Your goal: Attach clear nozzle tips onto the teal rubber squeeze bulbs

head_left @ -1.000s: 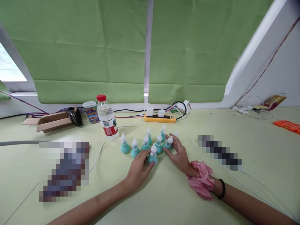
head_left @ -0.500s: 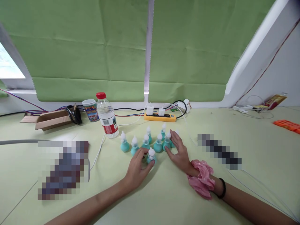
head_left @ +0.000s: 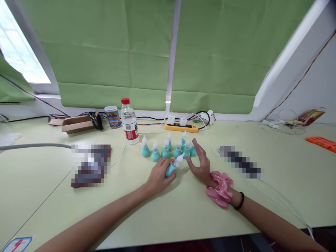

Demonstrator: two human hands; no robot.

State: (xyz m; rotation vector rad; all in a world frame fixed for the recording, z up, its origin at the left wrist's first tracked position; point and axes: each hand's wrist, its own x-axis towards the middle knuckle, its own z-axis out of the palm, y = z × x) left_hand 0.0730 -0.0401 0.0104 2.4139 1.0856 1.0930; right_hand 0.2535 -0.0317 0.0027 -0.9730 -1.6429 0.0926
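My left hand [head_left: 160, 175] is closed around a small teal squeeze bulb with a pointed white tip [head_left: 171, 170], which looks like a nasal aspirator. It leans to the right, its tip pointing up and toward my right hand. My right hand [head_left: 201, 164] has thumb and fingers spread and holds nothing. It is beside the right end of a cluster of several similar upright bulbs [head_left: 165, 152], and partly covers the rightmost one [head_left: 193, 151]. A pink scrunchie [head_left: 219, 189] and a black band circle my right wrist.
A water bottle [head_left: 130, 126], a printed can [head_left: 112, 117] and an open cardboard box [head_left: 77, 124] stand at the back left. Behind the bulbs lies a yellow power strip [head_left: 181, 128] with cables. Blurred-out items lie on both sides; an orange piece [head_left: 321, 142] is far right.
The bulb in my left hand has gone from upright to tilted rightward. My right hand's fingers have spread a little from the nearby bulbs. The camera view has shifted.
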